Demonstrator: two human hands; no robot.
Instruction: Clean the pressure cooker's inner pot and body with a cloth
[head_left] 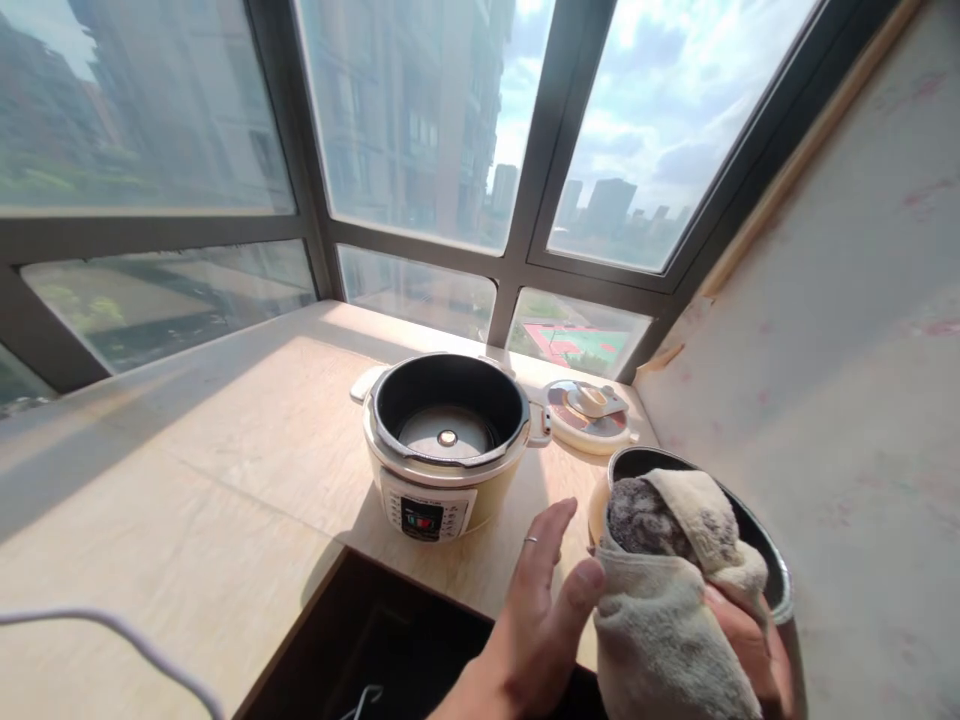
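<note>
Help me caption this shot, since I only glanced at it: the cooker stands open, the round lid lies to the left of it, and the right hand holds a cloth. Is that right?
Not quite: the head view shows the round lid to the right of the cooker. The cooker does stand open, and the right hand holds a cloth.

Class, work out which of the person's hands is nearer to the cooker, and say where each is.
Left. The left hand is open, in front of the cooker and slightly to its right; the right hand is farther right, holding a cloth.
</note>
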